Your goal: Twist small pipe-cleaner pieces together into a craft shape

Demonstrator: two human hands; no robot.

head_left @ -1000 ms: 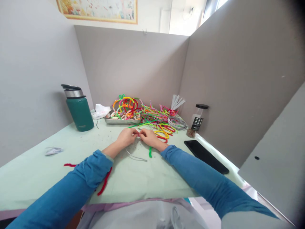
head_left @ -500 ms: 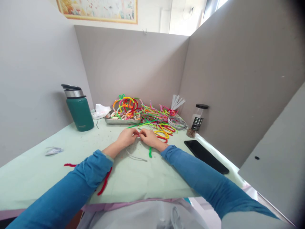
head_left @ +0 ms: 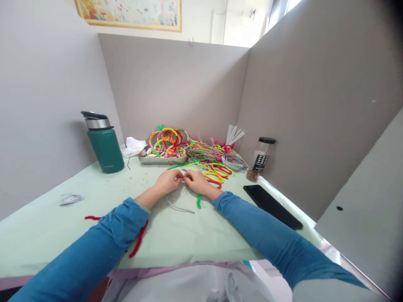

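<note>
My left hand [head_left: 167,182] and my right hand [head_left: 198,183] meet fingertip to fingertip at the middle of the table. Both are closed in a pinch on a small pinkish-red piece [head_left: 183,178], which looks like pipe cleaner; the fingers hide most of it. A thin grey cord [head_left: 181,209] lies on the cloth just below my hands. Near my right wrist is a short green pipe cleaner [head_left: 198,202]. Beneath my left forearm runs a red pipe cleaner [head_left: 138,241], partly covered by the sleeve.
Behind my hands stand a metal tray [head_left: 162,160] of small pieces with colourful pipe-cleaner loops, and a heap of pipe cleaners [head_left: 204,149]. A coil of grey cord [head_left: 234,162], a clear jar [head_left: 260,159] and a black phone [head_left: 272,206] are right; a green bottle [head_left: 106,149] is left.
</note>
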